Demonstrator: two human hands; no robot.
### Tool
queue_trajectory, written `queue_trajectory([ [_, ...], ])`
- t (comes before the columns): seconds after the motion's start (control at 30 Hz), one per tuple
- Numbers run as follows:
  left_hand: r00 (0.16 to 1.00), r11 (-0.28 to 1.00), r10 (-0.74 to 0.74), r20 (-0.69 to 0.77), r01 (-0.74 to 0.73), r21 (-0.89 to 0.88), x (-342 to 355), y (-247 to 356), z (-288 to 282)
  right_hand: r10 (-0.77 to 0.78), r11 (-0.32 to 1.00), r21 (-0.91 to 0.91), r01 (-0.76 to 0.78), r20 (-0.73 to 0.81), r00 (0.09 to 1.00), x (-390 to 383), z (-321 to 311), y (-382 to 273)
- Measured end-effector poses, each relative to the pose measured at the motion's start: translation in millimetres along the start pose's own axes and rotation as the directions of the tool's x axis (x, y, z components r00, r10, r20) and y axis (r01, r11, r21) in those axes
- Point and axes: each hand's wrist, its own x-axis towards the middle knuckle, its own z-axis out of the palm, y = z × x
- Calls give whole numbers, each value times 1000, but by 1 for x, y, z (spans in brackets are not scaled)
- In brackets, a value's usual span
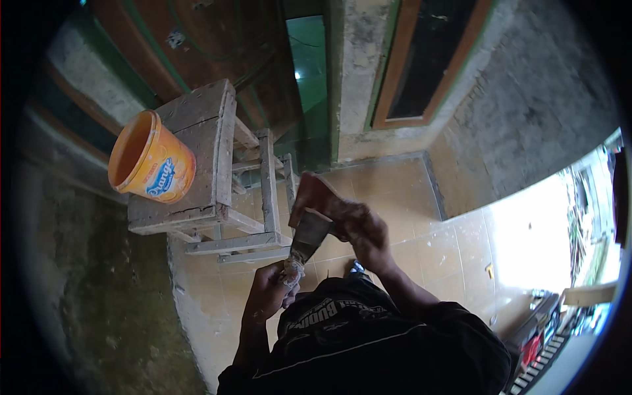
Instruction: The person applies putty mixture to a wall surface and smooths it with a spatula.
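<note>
My left hand (264, 293) is closed round the handle of a putty knife (311, 232), whose grip is smeared or wrapped with something whitish. The knife's dull grey blade points up and away from me. My right hand (368, 242) grips a flat reddish-brown spreader (317, 195), blurred a little by motion. The spreader overlaps the knife's blade, and their edges seem to meet in front of my body. Some of my right fingers are hidden behind the spreader and blade.
An orange plastic bucket (176, 172) stands on a worn wooden stool (196, 125) at the left. Behind are a brown door (217, 39) and a wood-framed window (388, 99). Rough plastered walls flank the tiled floor (454, 263). Clutter (540, 329) lies at the lower right.
</note>
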Motion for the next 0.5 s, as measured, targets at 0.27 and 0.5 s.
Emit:
queue_trajectory([
  [0.27,988,990,109,114,-97,-105,-50,14,-91,-67,997,-40,61,-190,979,-57,109,25],
  [0.5,994,998,-53,92,50,40,-107,-16,-154,-92,754,-649,103,50,994,-71,182,19],
])
